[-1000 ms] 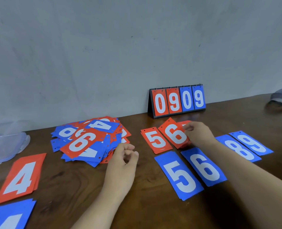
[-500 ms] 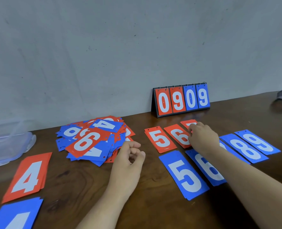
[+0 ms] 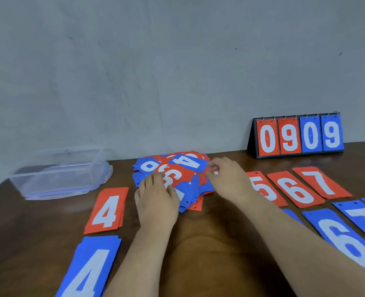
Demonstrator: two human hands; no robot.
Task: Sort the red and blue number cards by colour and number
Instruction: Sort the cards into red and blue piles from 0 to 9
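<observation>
A mixed pile of red and blue number cards (image 3: 177, 179) lies at the middle of the wooden table (image 3: 209, 239), with a blue 4 card (image 3: 188, 161) on top. My left hand (image 3: 156, 202) rests on the pile's left front, fingers over a red card. My right hand (image 3: 228, 181) is at the pile's right edge, its fingertips curled and pinching a card edge there. Sorted cards lie face up: red 4 (image 3: 106, 211), blue 4 (image 3: 91, 269), red 5 (image 3: 265, 189), red 6 (image 3: 295, 189), red 7 (image 3: 320, 182), blue 6 (image 3: 346, 239), blue 7 (image 3: 363, 217). My right arm hides most of a blue card under it.
A flip scoreboard (image 3: 299, 136) reading 0909 stands against the wall at the back right. A clear plastic container (image 3: 59, 174) sits at the back left. The grey wall closes off the table's far edge.
My right hand left the red 6 and 7 cards and moved left to the pile. My left hand went forward onto the pile. The view swung left.
</observation>
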